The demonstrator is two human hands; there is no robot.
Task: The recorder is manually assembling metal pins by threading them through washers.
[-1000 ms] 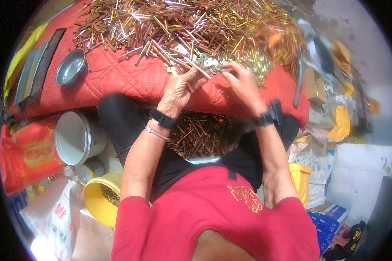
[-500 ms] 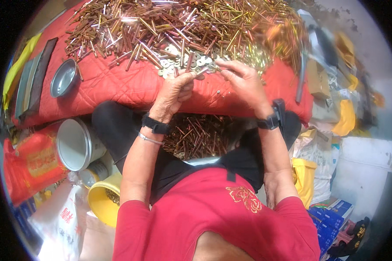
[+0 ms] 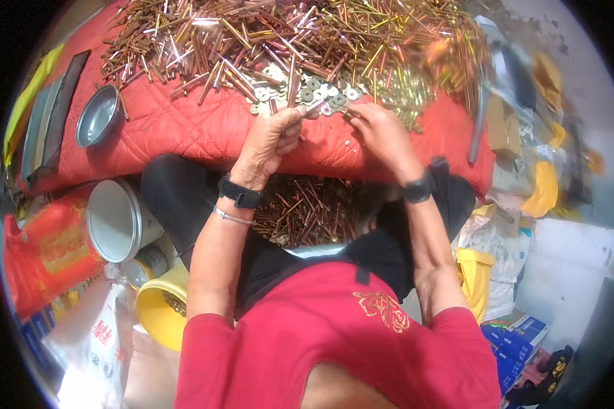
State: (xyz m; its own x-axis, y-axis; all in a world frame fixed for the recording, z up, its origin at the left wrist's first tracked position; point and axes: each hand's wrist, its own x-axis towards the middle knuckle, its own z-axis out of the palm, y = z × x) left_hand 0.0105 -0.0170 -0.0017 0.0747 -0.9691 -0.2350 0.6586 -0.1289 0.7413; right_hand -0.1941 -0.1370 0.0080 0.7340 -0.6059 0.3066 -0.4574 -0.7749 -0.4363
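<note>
My left hand [image 3: 271, 140] is closed around several thin copper-coloured metal rods [image 3: 293, 85]; one points up and away, another slants right toward my other hand. Just to the right, my right hand [image 3: 383, 136] has thumb and fingers pinched together, and whatever sits between them is too small to make out. Beyond both hands lie loose flat washers [image 3: 327, 95] of silvery metal. Small brass-coloured pieces [image 3: 408, 99], blurred, are heaped beside them. A wide pile of the same rods [image 3: 252, 41] covers the far part of the red quilted cloth [image 3: 191, 136].
A metal bowl [image 3: 97, 117] rests at the cloth's left. More rods [image 3: 307, 215] lie below, between my legs. A white bucket [image 3: 112, 221] and a yellow bucket [image 3: 158, 320] stand at left. On the right are a cardboard box [image 3: 501, 129], yellow bags [image 3: 474, 276] and blue boxes [image 3: 518, 344].
My right hand has come down slightly toward me, its fingers drawing closer together and away from the rod tip. The left hand keeps its hold, its rods tilted a little differently.
</note>
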